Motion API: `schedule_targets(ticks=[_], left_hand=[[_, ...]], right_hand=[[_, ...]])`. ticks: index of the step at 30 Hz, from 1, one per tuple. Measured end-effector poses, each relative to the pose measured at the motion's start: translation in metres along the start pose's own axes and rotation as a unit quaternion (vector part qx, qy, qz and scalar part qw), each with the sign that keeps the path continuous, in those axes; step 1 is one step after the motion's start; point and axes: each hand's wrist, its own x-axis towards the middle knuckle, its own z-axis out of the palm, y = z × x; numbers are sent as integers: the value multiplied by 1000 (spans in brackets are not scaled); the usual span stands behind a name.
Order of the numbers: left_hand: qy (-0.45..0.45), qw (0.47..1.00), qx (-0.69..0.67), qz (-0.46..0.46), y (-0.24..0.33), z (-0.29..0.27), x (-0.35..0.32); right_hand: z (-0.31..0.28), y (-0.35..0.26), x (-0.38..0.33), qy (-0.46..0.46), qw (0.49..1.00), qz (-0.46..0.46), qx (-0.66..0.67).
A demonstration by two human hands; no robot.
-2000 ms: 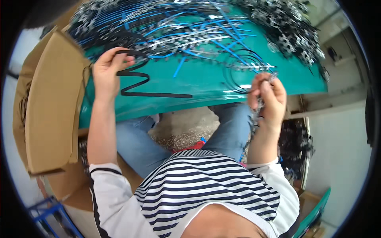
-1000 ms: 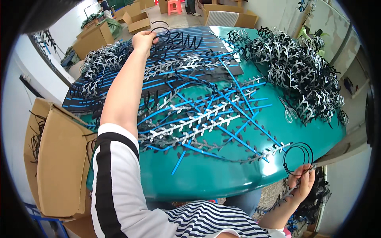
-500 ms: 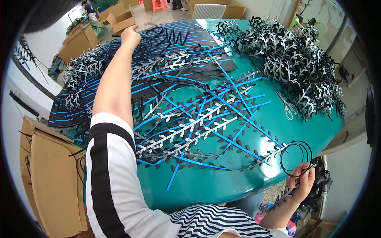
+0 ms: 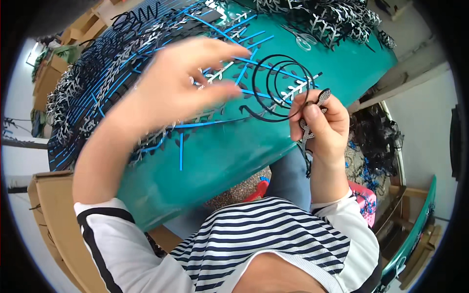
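Note:
Pinched in my right hand (image 4: pixel 325 122) is a leafy trim strip (image 4: pixel 307 131) with silvery textured leaves and black edges. A black cord coil (image 4: pixel 259 93) stands out in loose loops from the same fingers, above the table's near edge; whether coil and strip are one piece I cannot tell. My left hand (image 4: pixel 188 80), blurred by motion, is over the table to the left of the coil. Its thumb and fingers are spread apart, with nothing seen between them. Beneath it lie silver leaf strips (image 4: pixel 217 73) and blue strips (image 4: pixel 181 151), partly hidden by the hand and forearm.
On the green table (image 4: pixel 342 73) are scissors (image 4: pixel 304 41) and a large heap of leafy trim (image 4: pixel 327 19) at the far right. Black sheets with blue lines (image 4: pixel 80 134) cover the left side. A cardboard box (image 4: pixel 53 215) stands at the lower left.
My left hand has come back from the far left of the table toward the right hand. My right hand has lifted the coil and trim strip. The view has turned and shifted.

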Motion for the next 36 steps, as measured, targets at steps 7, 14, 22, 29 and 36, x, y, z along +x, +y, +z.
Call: schedule_targets(ticks=[7,14,22,29,36], left_hand=[[137,979,-148,28,31,36,-23],[76,992,-45,95,10,62,-20],[194,956,222,-3,-101,-15,24],[299,897,252,-209,-236,-74,78],[308,818,400,-274,-279,-102,60]], right_hand=[[10,-13,-18,7,999,-16,44],[17,-16,-11,26,990,47,132],[-9,-18,-21,80,994,67,10],[-66,-6,-34,139,990,26,22],[-80,-4,-26,123,992,32,-26]])
